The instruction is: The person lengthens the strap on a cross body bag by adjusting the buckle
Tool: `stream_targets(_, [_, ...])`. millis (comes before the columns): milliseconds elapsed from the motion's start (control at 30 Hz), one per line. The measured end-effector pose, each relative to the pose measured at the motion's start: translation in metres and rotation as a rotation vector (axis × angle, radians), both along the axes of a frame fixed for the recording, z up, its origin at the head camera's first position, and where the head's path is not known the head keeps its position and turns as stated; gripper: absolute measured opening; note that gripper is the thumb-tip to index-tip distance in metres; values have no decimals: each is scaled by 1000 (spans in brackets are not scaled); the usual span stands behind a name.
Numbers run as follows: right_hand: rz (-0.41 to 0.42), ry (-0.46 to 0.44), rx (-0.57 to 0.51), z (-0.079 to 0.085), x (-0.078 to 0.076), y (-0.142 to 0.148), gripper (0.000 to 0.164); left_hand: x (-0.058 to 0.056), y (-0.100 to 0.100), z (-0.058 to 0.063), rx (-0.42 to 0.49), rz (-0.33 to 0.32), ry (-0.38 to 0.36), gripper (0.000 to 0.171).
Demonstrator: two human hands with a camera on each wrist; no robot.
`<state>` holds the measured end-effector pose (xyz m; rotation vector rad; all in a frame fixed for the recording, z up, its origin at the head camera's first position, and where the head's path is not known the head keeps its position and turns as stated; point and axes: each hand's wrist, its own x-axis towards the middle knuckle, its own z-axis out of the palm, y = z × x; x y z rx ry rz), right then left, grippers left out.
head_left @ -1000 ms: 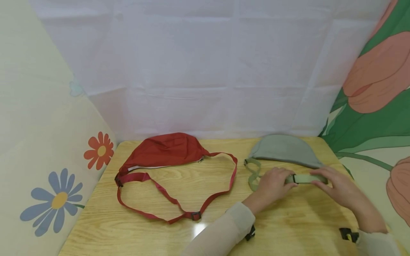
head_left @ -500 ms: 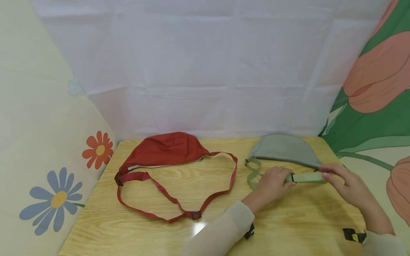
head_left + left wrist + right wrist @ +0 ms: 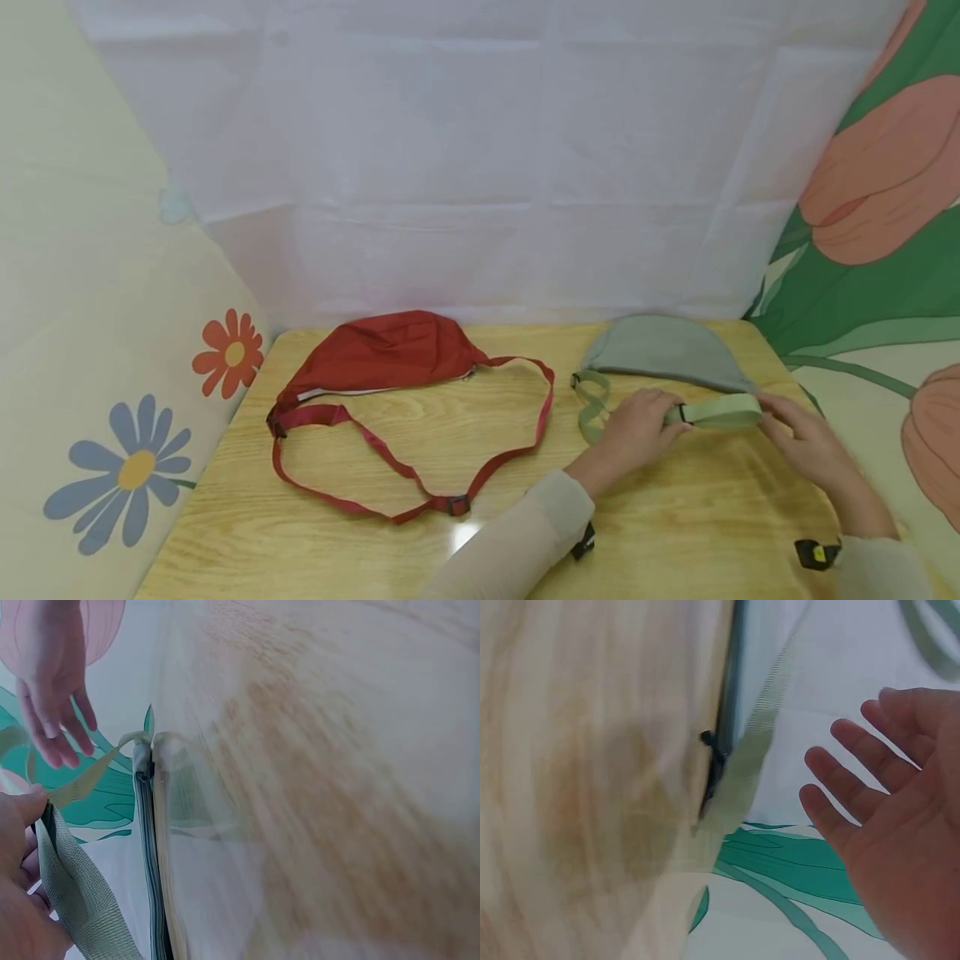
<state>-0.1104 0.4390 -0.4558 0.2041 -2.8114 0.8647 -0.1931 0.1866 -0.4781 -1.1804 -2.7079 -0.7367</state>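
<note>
A grey-green waist bag (image 3: 667, 350) lies at the back right of the table, its pale green strap (image 3: 726, 410) drawn toward the person. My left hand (image 3: 637, 429) pinches this strap beside a small black slider (image 3: 683, 413); in the left wrist view, thumb and fingers close on the webbing (image 3: 86, 900). From there the strap runs right and bends back in a loop. At the loop's right end is my right hand (image 3: 813, 446). Its fingers (image 3: 870, 761) are loosely spread in the right wrist view, apart from the strap (image 3: 754, 757), with nothing in them.
A red waist bag (image 3: 390, 354) lies on the left of the wooden table (image 3: 247, 542), its red strap (image 3: 498, 471) spread in loops in front. More green strap (image 3: 590, 408) curls left of the left hand. A white sheet (image 3: 420, 167) hangs behind the table.
My right hand has let go of the strap, after shifting right and back slightly. The strap's right end now bows in a rounded loop. The left hand keeps its pinch.
</note>
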Motion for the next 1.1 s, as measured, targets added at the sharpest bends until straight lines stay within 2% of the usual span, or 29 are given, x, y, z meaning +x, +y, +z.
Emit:
stream_targets(200, [41,-4,-2,-11,-7,2,47,1,0,1,18,9,-44,42])
stream_targets(400, [89,69,77,-20,-15,8,39,1,0,1,22,19,-66,39])
stream_targets(467, [115,96,100,-23,-17,10,39,1,0,1,20,11,-46,37])
stream_targets(567, [142,92,111,-25,-20,12,45,-1,-1,-1,-19,-26,48,34])
stream_targets(700, [145,84,140,-25,-22,14,46,-2,-2,-3,-127,-100,287,30])
stream_targets(767, [139,88,158,-25,-22,14,42,-3,-2,-4,-156,-130,381,27])
stream_targets(833, [143,96,170,-25,-22,15,41,-2,-3,-4,-162,-149,409,26])
stream_targets(1100, [202,198,174,-30,-30,13,47,0,-5,2,-161,-164,406,25])
